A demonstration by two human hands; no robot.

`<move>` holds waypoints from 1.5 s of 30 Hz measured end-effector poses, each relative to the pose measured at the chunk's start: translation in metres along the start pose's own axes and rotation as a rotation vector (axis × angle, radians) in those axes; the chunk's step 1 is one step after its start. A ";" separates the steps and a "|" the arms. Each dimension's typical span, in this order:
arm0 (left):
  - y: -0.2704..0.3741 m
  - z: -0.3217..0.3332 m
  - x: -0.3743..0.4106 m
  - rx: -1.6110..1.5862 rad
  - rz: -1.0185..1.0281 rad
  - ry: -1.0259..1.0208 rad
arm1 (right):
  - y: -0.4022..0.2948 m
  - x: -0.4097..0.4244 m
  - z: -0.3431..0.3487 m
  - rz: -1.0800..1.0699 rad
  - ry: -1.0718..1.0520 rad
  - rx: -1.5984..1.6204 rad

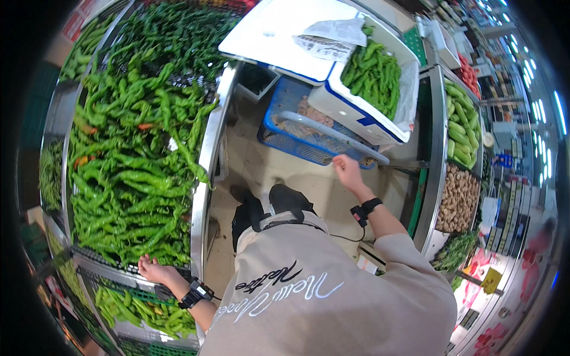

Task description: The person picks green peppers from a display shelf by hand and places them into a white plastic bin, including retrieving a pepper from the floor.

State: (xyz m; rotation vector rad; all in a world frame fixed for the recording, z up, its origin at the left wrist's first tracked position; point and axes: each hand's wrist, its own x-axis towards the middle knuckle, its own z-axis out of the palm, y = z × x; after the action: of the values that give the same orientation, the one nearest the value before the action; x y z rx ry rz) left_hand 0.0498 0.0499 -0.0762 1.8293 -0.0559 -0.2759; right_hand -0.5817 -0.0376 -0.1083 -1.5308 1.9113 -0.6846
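My left hand (153, 270) is at the near end of a display of long green peppers (138, 178), beside the black mesh edge. Its fingers are slightly bent and apart, with nothing seen in them. Loosely curled, my right hand (348, 172) hangs over the floor by the rim of a blue plastic basket (294, 149); no object shows in it. A grey cart handle (331, 129) crosses above that basket, just beyond this hand. A white foam box (352, 107) holds more green peppers (372, 78). Its white lid (262, 35) lies at the left, with newspaper (331, 38) partly on it.
A steel rail (213, 129) edges the pepper display. Darker thin green peppers (173, 35) lie at its far end, and lighter peppers (142, 311) fill a lower section nearest me. At the right stands a rack with pale green gourds (461, 124) and brown tubers (458, 198).
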 end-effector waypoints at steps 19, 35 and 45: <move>0.013 0.031 -0.158 -0.228 -0.199 0.220 | 0.235 0.292 -0.211 0.713 0.171 -0.338; 0.043 0.110 -0.212 -0.219 -0.085 0.041 | 0.195 0.316 -0.180 0.889 0.082 -0.545; 0.022 0.107 -0.204 -0.248 -0.128 -0.023 | 0.210 0.334 -0.209 1.033 0.248 -0.205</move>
State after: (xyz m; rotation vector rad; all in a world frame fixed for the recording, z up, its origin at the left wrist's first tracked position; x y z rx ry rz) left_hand -0.1688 -0.0208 -0.0492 1.5855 0.0764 -0.3768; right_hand -0.9287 -0.3153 -0.1545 -0.3792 2.6254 -0.2002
